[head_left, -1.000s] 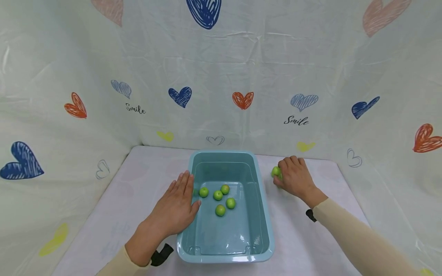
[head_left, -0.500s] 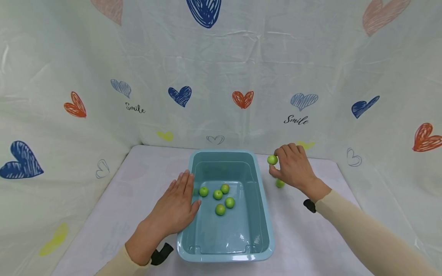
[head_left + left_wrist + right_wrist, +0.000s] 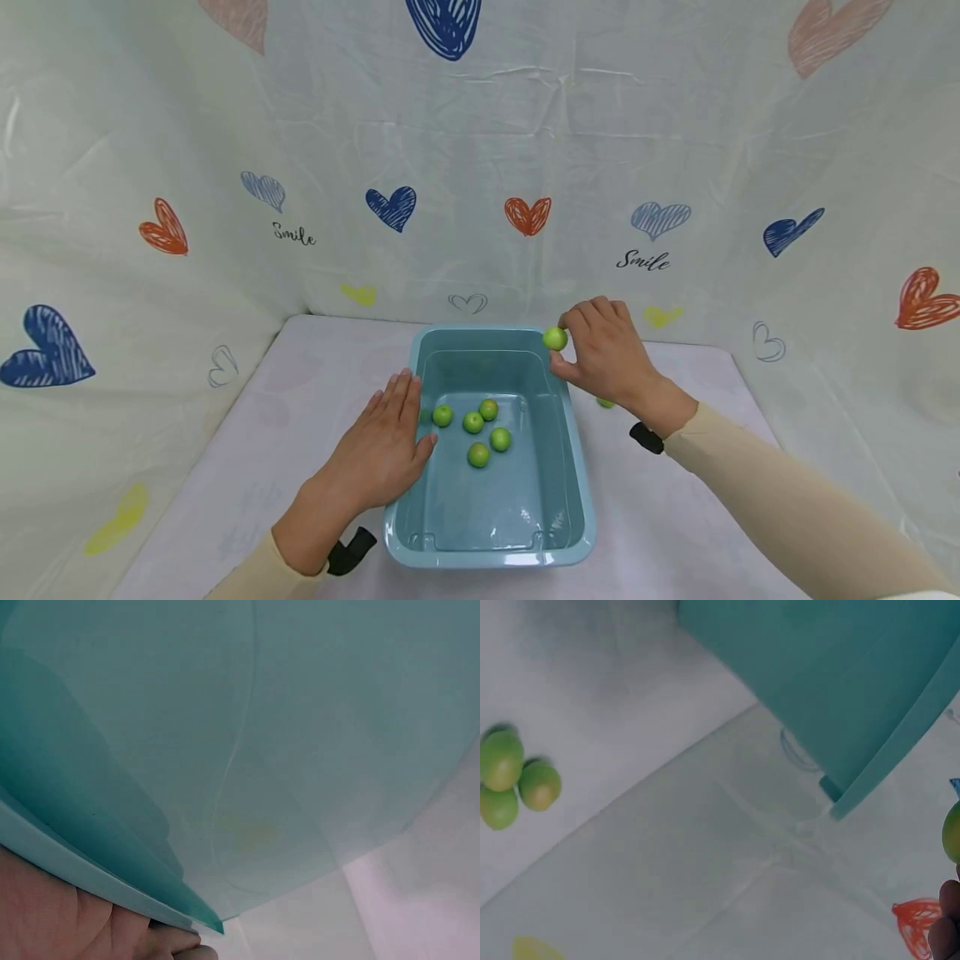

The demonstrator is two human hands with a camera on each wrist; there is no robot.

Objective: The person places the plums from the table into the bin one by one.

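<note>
A small round green fruit (image 3: pixel 555 338) is pinched between the thumb and fingers of my right hand (image 3: pixel 611 354), above the far right corner of a light blue plastic basin (image 3: pixel 491 560). At the edge of the right wrist view part of that green fruit (image 3: pixel 952 832) shows beside the fingertips. My left hand (image 3: pixel 378 454) lies with straight fingers along the basin's left rim. Several green fruits (image 3: pixel 478 454) sit on the basin floor. Right of the basin, another green fruit (image 3: pixel 605 403) peeks out from under my right wrist; the right wrist view shows a cluster of three fruits (image 3: pixel 500 760) on the table.
The basin stands on a table with a white cover (image 3: pixel 247 433). A pale curtain (image 3: pixel 465 150) printed with hearts hangs behind and at both sides. In the left wrist view the basin's outer wall (image 3: pixel 300 712) fills most of the picture.
My right hand has lifted a green fruit off the table on the right and carried it left to the basin's far right corner. The left hand has stayed on the rim.
</note>
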